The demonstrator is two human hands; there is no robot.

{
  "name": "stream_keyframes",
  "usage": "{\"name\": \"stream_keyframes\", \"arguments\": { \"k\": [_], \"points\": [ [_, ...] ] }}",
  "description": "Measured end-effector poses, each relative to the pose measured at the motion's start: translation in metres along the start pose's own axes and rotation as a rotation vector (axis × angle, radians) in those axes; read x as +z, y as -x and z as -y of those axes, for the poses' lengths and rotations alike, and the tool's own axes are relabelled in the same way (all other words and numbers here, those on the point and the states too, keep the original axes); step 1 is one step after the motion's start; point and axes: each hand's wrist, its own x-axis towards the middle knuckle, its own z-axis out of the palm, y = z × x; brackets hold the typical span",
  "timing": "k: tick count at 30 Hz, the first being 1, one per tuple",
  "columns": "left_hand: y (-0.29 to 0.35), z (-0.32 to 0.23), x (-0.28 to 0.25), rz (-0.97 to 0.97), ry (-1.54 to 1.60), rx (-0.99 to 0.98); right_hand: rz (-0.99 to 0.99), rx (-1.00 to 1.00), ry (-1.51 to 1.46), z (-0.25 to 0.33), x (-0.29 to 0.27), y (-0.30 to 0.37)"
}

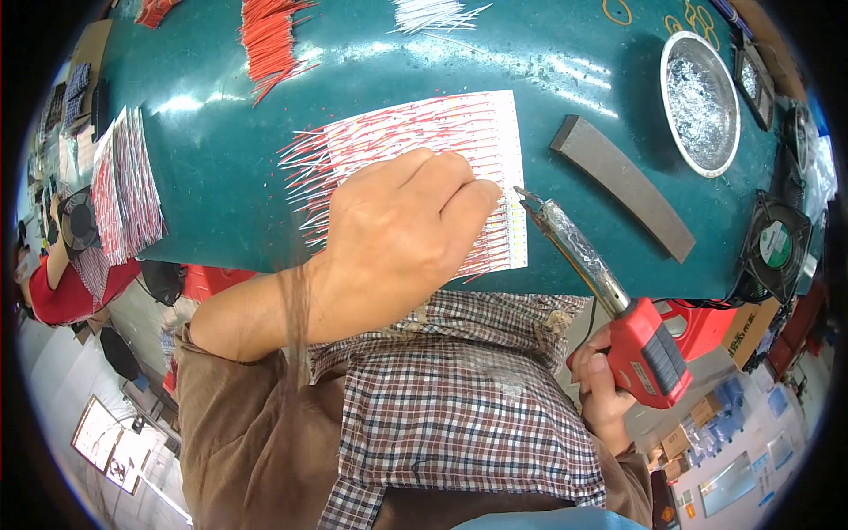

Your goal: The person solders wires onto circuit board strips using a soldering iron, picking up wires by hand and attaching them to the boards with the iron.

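Note:
My left hand (406, 216) is closed over a white board (518, 212) lined with rows of red and white wires (406, 128). Its fingertips are bent down near the board's right side, and whatever they pinch is hidden beneath them. In my right hand (605, 389), beyond the table's near edge, is a red-handled soldering iron (652, 353). The iron's metal barrel slants up and left. Its dark tip is close to the board's right edge, next to my left fingers; whether it touches the board I cannot tell.
A dark rectangular bar (623, 188) lies right of the board on the green table (212, 194). Behind it stands a round metal bowl (735, 115) with silvery bits. Red wire bundles (267, 40), white wires (433, 15), a wired stack (128, 190) and a fan (773, 245) surround the work area.

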Motion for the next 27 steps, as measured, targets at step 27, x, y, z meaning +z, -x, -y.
{"name": "stream_keyframes", "arguments": {
  "k": [27],
  "points": [
    [0.0, -0.002, -0.001, -0.02, 0.017, 0.037, -0.063, -0.008, -0.075, 0.007, 0.008, -0.005]
  ]
}}
